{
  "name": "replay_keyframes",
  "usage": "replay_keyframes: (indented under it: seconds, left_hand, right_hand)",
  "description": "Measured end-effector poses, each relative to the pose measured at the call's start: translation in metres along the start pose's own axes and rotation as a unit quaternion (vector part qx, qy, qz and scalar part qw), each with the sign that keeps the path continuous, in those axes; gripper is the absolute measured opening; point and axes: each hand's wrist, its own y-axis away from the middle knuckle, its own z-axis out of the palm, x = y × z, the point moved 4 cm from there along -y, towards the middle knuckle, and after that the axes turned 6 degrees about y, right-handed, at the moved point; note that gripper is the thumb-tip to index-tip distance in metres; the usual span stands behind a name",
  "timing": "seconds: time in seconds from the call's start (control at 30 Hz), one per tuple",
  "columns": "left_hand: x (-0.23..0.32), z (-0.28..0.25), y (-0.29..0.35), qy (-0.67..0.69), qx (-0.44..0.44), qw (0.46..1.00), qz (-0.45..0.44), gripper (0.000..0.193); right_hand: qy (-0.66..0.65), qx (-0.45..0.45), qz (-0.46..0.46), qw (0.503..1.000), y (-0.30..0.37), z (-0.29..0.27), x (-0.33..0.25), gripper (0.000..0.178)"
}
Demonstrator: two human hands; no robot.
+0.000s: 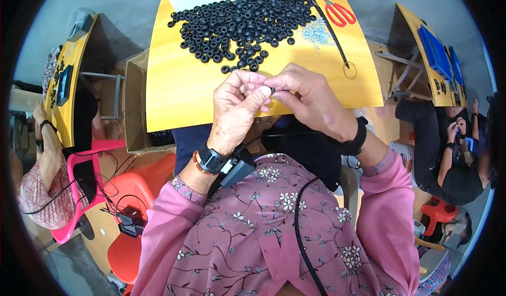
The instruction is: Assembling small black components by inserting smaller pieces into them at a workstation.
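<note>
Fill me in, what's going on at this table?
A person's left hand and right hand pinch a small black piece between their fingertips, over the table's near edge. Beyond them lies a heap of black rings. To its right are small clear-blue bits, a thin black rod and red-handled scissors.

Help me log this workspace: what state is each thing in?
Left hand: pinching
Right hand: pinching
Small black piece: held at fingertips, partly hidden
Black beads: loose, heaped
Clear bits: loose, spread
Red-handled scissors: lying flat, blade opening unclear
Thin black strip: lying flat
Cardboard box below: open
</note>
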Motion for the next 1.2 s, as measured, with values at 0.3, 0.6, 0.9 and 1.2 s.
replay_keyframes:
  seconds: [0.3, 0.6, 0.9, 1.2]
  left_hand:
    - [-0.002, 0.007, 0.003, 0.029, -0.002, 1.000, 0.004, 0.014]
    - [-0.007, -0.001, 0.000, 0.017, -0.004, 0.998, -0.053, 0.009]
    - [-0.005, -0.003, 0.000, 0.003, -0.023, 0.998, -0.050, 0.015]
    - [-0.006, -0.003, -0.002, -0.032, -0.031, 0.998, -0.033, 0.017]
  right_hand:
    - [-0.066, 0.000, 0.101, 0.993, 0.007, 0.004, 0.000, 0.015]
    - [0.030, -0.031, 0.035, 0.998, 0.001, 0.001, -0.001, 0.011]
    - [0.101, 0.059, 0.126, 0.985, 0.011, -0.027, 0.049, 0.012]
    - [0.232, 0.066, 0.251, 0.938, 0.005, -0.074, 0.099, 0.019]
